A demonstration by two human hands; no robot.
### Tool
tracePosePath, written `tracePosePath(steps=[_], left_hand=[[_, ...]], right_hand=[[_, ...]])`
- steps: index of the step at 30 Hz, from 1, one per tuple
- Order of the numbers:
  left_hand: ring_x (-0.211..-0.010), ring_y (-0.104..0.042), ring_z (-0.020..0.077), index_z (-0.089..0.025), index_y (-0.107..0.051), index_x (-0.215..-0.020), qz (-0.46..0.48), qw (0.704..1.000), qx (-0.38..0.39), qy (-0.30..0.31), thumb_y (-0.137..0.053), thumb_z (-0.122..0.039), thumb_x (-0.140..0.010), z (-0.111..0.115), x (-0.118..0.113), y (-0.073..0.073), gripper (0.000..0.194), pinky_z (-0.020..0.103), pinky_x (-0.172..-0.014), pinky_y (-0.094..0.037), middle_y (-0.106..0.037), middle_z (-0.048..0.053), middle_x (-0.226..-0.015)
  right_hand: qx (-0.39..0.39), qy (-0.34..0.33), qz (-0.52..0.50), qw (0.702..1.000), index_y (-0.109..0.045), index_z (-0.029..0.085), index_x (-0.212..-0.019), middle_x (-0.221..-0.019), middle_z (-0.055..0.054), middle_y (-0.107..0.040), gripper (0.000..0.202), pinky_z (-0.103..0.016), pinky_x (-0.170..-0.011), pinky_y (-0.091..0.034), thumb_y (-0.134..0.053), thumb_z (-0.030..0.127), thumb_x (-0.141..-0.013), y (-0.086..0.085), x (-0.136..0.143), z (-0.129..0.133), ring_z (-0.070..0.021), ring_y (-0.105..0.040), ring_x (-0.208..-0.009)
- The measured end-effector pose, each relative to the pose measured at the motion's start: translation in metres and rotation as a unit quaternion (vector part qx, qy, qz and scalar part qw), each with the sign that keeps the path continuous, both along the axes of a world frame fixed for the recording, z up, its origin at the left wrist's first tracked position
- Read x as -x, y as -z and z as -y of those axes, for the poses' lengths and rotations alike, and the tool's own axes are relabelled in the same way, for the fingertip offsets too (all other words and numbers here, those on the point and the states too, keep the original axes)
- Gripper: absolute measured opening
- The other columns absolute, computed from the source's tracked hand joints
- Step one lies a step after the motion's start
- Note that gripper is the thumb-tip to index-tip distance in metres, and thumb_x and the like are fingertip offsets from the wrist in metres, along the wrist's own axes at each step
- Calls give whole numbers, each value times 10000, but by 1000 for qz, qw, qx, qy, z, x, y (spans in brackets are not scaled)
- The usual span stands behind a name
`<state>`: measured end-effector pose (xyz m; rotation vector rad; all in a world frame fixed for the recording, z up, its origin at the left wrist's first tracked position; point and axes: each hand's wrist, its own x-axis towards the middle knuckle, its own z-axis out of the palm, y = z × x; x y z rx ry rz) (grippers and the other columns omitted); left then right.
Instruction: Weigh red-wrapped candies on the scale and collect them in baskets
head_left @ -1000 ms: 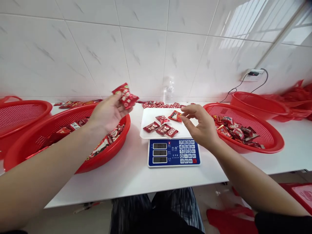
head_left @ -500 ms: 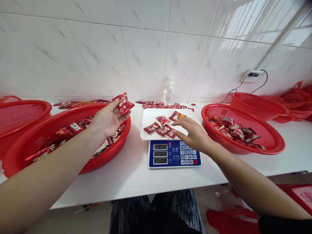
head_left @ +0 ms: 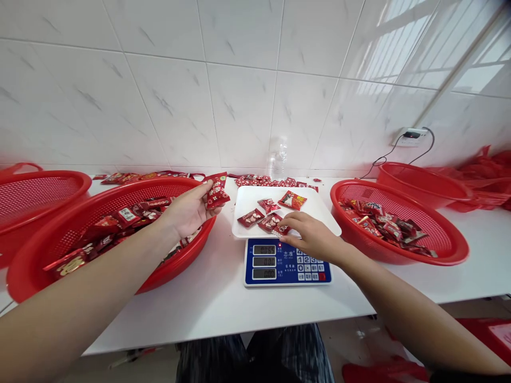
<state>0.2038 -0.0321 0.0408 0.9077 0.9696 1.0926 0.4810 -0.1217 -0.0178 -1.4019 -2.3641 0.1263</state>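
Above the right rim of a big red basket, my left hand pinches a red candy packet. My right hand is at the front of the white scale tray, thumb and fingers closing on a small dark red packet, partly hidden by the fingers. On the tray also lie a brown-red packet, a small pink-red packet and an orange-red packet. The blue scale panel sits below; its top display appears to read 0.065.
More wrapped candies fill the left basket. On the right stands another red basket with packets inside, and behind it a red basin. A clear bottle and a row of packets lie along the tiled wall. A cable runs from the socket.
My left hand has moved right with its packet, toward the tray. The fingers of my right hand have come down around the small packet. The view has tilted up slightly.
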Motion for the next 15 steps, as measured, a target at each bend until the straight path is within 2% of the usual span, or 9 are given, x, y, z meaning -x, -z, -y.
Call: tracePosePath(steps=[5, 10, 15], left_hand=[[-653, -633, 102, -173, -662, -921, -8, 1000, -6, 10, -560, -268, -886, 2, 1, 0, 143, 188, -489, -500, -675, 13, -810], [-643, -617, 94, -180, -663, -912, -13, 1000, -11, 14, -565, -266, -882, 3, 1, 0, 134, 178, -475, -487, -671, 11, -812], [-629, -609, 92, -190, -660, -901, -18, 999, -10, 25, -557, -272, -887, 3, 1, 1, 132, 175, -463, -477, -672, 6, -791]], right_hand=[[14, 23, 3, 1000, -613, 255, -1109, -1173, -64, -587, 243, -394, -911, -477, -511, 349, -910, 10, -13, -10, -214, -550, -1093], [19, 78, 14, 997, -645, 237, -1042, -1146, -70, -604, 223, -420, -912, -465, -493, 332, -910, 8, -27, -19, -229, -558, -1064], [-21, 79, 2, 997, -611, 214, -1109, -1164, -89, -605, 267, -382, -925, -442, -485, 349, -917, -2, -11, -35, -222, -547, -1099]])
